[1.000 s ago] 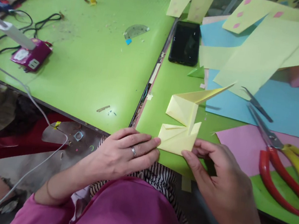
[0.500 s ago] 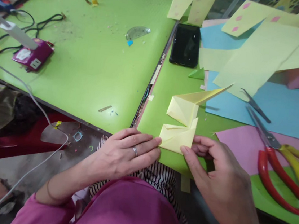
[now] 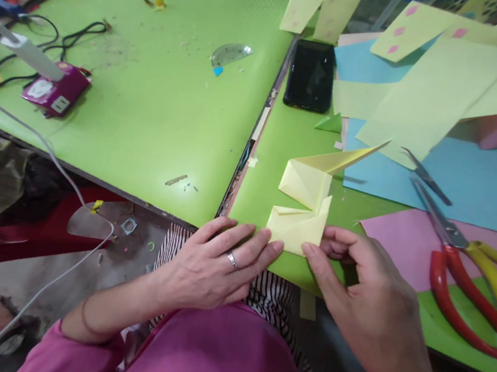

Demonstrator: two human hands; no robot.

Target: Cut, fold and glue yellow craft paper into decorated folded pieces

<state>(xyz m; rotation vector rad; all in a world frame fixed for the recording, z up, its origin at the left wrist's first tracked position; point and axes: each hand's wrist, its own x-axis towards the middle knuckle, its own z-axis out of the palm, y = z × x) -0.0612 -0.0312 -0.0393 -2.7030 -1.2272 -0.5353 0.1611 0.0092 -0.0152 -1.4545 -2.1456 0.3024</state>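
The folded pale-yellow paper piece lay at the near edge of the green table, its long pointed flap reaching over blue paper. The right hand was clamped on its lower right corner, thumb against fingers; the left hand had its fingers extended and slightly apart, tips at the lower left corner.

Uneven pressure from the two hands might well have skewed the folds, and a hard pinch could have creased the thin corner. The narrow middle looked the likeliest place to bend or tear if the lower part were pulled alone. A sideways swing could have caught the flap on the grey metal tweezers, or brought the right hand against the red-and-yellow-handled scissors.

Counted, there were two hands, one folded piece, one pair of tweezers, one pair of scissors, one black phone, one clear plastic protractor and two pink-spotted pale-yellow papers. The overlapping plain sheets could not be counted surely.
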